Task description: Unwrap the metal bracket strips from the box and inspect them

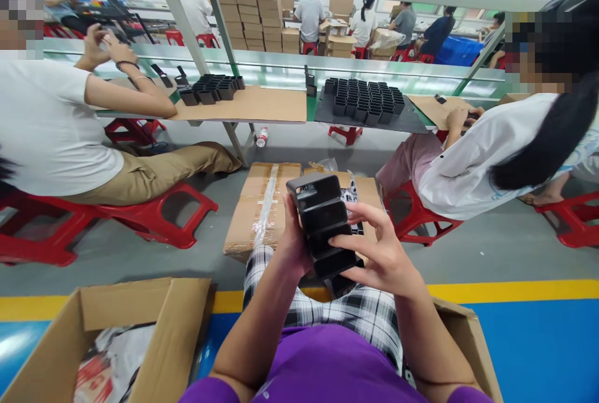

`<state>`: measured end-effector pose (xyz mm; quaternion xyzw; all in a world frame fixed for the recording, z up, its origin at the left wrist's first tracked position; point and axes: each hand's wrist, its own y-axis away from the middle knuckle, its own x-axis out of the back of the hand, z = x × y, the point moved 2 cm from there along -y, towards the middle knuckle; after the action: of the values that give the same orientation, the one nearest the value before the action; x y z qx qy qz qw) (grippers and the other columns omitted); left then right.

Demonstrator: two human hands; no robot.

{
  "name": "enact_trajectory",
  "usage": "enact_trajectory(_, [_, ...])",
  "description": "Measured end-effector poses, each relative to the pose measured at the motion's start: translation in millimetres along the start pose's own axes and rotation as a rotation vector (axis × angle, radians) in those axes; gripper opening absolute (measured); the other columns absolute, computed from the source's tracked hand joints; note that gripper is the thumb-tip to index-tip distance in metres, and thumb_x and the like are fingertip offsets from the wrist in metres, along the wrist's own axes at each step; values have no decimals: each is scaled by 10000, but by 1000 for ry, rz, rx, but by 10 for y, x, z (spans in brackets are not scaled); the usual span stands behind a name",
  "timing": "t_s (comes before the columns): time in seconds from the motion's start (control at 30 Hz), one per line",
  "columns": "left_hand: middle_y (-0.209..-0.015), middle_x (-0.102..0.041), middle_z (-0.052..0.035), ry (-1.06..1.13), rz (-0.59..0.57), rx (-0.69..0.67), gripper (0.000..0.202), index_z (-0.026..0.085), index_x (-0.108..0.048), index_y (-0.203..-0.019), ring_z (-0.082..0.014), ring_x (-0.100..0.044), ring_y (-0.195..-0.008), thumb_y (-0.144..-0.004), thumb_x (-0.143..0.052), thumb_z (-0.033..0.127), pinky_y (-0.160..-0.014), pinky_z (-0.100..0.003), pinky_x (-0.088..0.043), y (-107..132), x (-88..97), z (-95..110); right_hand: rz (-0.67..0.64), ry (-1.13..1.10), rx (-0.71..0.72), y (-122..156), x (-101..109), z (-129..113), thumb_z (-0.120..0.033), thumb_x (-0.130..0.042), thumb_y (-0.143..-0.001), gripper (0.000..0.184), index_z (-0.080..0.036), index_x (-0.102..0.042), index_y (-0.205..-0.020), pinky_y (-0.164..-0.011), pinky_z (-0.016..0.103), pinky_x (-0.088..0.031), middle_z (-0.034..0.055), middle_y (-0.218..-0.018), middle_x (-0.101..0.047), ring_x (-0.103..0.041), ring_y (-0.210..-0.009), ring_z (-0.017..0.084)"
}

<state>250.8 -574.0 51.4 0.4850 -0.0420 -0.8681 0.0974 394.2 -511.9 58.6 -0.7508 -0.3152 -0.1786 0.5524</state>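
Observation:
A black plastic compartment holder [326, 219] is tilted over my lap, its row of open cells facing me. My left hand [296, 237] is wrapped round its left side, thumb along the edge. On the right side, my right hand [381, 253] grips it with bent fingers, one fingertip at the mouth of a cell. Another black part [340, 284] shows below the holder, partly hidden; I cannot tell whether the two are joined. Beyond my hands is an open carton [372, 194] with patterned pieces showing, mostly covered by the holder and my fingers.
A taped carton [248, 213] stands before my knees. Open cartons flank me, the left one [126, 303] holding plastic bags. Across the aisle, many black holders [365, 100] stand on a bench [281, 103]. Co-workers sit on red stools [173, 219] at left and right.

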Motion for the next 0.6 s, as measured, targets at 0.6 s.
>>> enact_trajectory(0.6, [-1038,-767,-81,55,184,-7,734,189,-646,-1280,-291,-715,-995,-924,-283,719,-950,-442,-541,-165,28,-16,-65,-45,-120,-67,-3,46,-312,-694,-860,251,-264,-625,-1097,-893,442,-564,110,-1476,-373,-523,-1208,285])
